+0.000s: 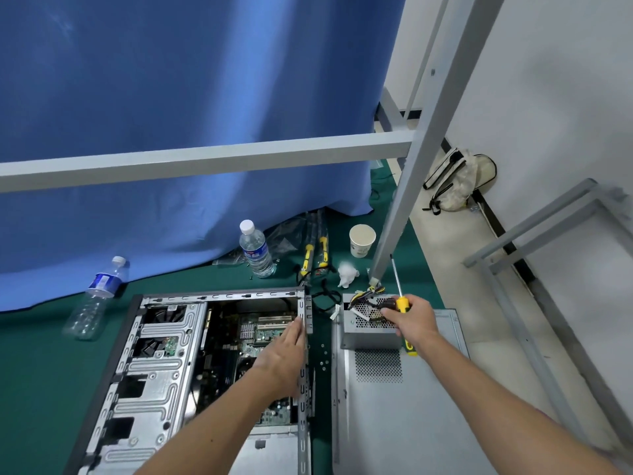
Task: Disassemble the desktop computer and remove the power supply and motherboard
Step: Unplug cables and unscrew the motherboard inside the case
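Note:
The open desktop case (161,358) lies on its side on the green mat, and the motherboard (253,334) shows inside it. My left hand (284,358) rests flat, fingers together, against the case's right rear edge. The grey power supply (368,332) sits outside the case on the removed side panel (404,416), its cable bundle on top. My right hand (412,318) is over the power supply, closed around a yellow-handled screwdriver (400,296) whose shaft points up and away.
Two water bottles (257,248) (99,296), a paper cup (362,240), crumpled tissue (347,274), more yellow-handled tools (313,257) and loose screws (323,361) lie on the mat. A grey metal frame post (404,186) stands just behind the power supply. A blue curtain hangs behind.

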A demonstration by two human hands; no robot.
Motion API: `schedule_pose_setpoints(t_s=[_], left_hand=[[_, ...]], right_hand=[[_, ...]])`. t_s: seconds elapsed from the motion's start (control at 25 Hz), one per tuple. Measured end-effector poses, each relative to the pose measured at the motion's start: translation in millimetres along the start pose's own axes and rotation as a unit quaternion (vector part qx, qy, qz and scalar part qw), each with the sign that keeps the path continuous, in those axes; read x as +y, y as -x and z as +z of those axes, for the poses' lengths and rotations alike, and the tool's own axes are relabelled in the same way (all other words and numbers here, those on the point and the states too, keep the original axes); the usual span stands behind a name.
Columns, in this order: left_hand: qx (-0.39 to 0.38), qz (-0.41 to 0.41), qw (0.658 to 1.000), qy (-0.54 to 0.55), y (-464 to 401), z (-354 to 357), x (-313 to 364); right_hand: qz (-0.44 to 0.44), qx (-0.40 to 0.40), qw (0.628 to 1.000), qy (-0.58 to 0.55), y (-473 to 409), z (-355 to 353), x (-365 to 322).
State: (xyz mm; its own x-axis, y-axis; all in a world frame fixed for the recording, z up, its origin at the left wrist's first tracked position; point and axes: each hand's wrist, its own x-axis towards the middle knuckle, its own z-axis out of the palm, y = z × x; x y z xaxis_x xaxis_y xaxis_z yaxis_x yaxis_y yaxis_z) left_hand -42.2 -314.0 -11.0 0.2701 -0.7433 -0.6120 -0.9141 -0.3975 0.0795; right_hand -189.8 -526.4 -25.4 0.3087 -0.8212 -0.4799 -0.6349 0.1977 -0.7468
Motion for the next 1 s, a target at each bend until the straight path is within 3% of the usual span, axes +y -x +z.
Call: schedule_pose_setpoints(t_s=[0.24, 0.36, 0.6, 0.72, 0.8, 0.88, 0.92, 1.0], left_hand=[[0.004, -0.003, 0.998, -0.066, -8, 14, -2], [0.0, -0.008, 0.997, -0.072, -9, 17, 0], [0.026, -0.012, 1.0, -0.007, -2, 23, -10], [0.067, 0.0, 0.987, 0.148, 16, 32, -18], [0.06, 0.016, 0.93, 0.363, 32, 37, -25], [0.012, 0.062, 0.828, 0.557, 53, 41, -37], [-0.017, 0.085, 0.781, 0.618, 63, 44, -44], [-0.057, 0.098, 0.729, 0.675, 75, 47, -59]], right_hand=[[-0.099, 0.054, 0.991, 0.076, 2, 11, 10], [-0.151, 0.04, 0.984, 0.081, 19, 25, 7], [-0.135, -0.149, 0.98, 0.01, 67, 65, -14], [-0.093, -0.21, 0.971, -0.059, 90, 79, -20], [-0.092, -0.22, 0.969, -0.064, 104, 90, -24], [-0.083, -0.221, 0.969, -0.071, 115, 102, -30], [-0.077, -0.218, 0.971, -0.064, 121, 110, -35], [-0.083, -0.202, 0.975, -0.035, 133, 128, -43]])
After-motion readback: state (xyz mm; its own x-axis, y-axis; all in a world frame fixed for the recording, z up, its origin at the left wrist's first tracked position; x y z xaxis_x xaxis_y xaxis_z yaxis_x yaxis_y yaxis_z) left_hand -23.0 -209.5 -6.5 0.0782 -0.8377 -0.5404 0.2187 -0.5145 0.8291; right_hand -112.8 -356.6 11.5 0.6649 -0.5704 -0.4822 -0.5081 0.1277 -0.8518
